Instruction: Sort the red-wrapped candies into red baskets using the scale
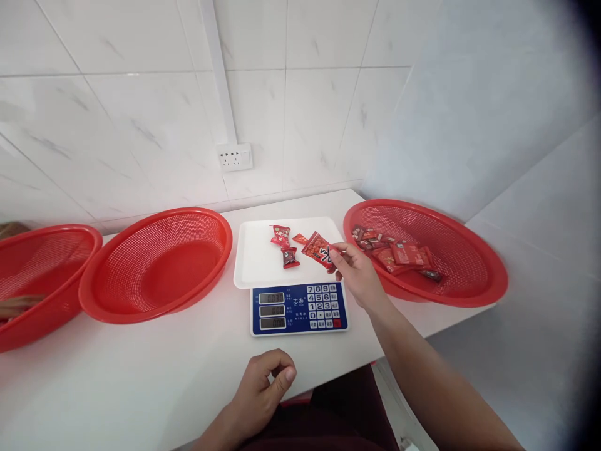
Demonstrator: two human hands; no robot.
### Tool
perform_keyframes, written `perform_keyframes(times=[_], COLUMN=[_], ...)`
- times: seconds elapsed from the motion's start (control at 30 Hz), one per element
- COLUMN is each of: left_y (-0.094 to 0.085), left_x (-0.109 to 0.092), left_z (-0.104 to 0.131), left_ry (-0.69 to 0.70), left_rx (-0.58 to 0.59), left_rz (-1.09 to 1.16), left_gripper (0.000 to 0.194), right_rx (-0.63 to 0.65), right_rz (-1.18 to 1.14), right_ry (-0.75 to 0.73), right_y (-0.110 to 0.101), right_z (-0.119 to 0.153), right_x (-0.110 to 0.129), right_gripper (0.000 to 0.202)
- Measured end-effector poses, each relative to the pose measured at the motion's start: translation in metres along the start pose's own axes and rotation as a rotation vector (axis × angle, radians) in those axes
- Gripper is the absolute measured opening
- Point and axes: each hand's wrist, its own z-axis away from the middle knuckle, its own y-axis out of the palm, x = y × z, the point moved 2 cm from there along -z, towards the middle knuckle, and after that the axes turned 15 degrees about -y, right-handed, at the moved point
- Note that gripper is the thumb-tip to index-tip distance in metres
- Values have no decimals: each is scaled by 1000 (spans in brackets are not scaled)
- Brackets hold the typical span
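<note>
My right hand (355, 270) pinches the right end of a red snack packet (319, 250) between thumb and fingers, over the white weighing tray (246, 257). Part of another small red wrapper (300, 238) shows behind the packet's left side. On the tray lie a red and pink wrapped snack (281, 235) and, just in front of it, a dark red wrapped snack (290, 257). Below the tray is the scale's blue keypad panel (298, 308) with three displays. Near the table's front edge rests my left hand (267, 388), its fingers curled in and nothing visible in them.
To the right, a red mesh basket (451, 228) holds several red packets (406, 254). Left of the scale stands a red basket (154, 269); beside it, another red basket (51, 250) holds brownish items (21, 305). A tiled wall with a power socket (235, 157) rises behind the table.
</note>
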Motion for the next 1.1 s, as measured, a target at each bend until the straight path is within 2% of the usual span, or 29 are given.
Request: perform_keyframes(times=[0.1,0.2,0.27,0.43,0.6,0.7,0.9,1.1], left_y=[-1,-1,-1,-3,-7,-5,3,4], left_x=[1,0,-1,-2,1,2,-2,-2], left_z=[-1,-2,-2,-1,-5,-8,-10,-9], left_ry=[1,5,1,-16,-42,-66,-63,-77], left_rx=[-6,-12,-12,-12,-68,-69,-29,-14], left_rz=[0,-9,-18,-45,-50,-61,-101,-103], left_gripper=[37,37,36,34,31,31,29,32], right_rx=[-24,7,24,-2,-90,-71,5,-18], right_rz=[163,548,719,736,908,1009,1106,1090], right_ry=[-37,-52,-59,-95,-75,-107,-105,-95], right_y=[1,-5,-12,-39,-78,-93,-94,-96], right_z=[-7,-12,-10,14,38,44,49,50], right_x=[1,6,10,13,-3,-14,-25,-25], right_gripper=[41,37,33,31,32,35,42,40])
